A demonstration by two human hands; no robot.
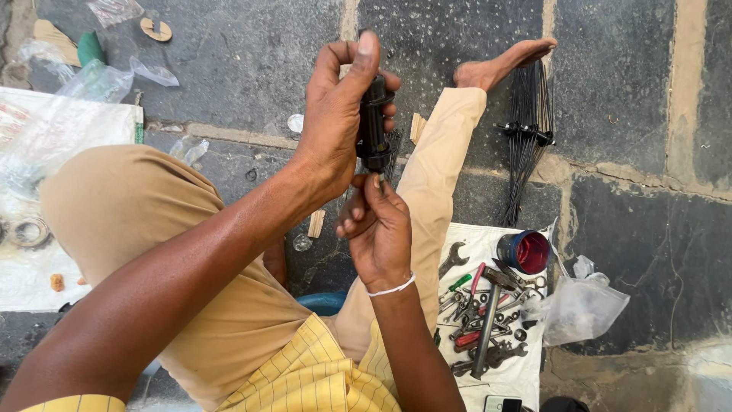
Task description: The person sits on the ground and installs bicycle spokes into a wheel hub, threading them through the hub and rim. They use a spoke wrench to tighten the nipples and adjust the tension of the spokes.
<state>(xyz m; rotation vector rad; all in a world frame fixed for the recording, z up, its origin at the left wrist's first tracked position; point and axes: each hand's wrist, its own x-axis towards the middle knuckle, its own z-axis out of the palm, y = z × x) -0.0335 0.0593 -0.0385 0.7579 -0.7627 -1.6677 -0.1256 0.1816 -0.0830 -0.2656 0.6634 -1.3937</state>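
Fingers (366, 210) of our right hand (377, 233) pinch together just under the black cylinder (373, 122), while our left hand (335, 114) is wrapped around it, thumb pressed along its side. Nearer us lies a cloth (526, 374) with tools (484, 320) and a red cup (526, 252). Farther off, beside our bare foot (499, 65), rests a bundle of black spokes (526, 137).

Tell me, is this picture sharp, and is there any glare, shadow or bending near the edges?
In the head view, light is soft and even, without hard shadows; the left hand gripping the black cylinder and the right hand below it look sharp; the red cup shows a mild sheen; the wide lens stretches the forearms toward the bottom edge; the clear plastic bag looks washed out.
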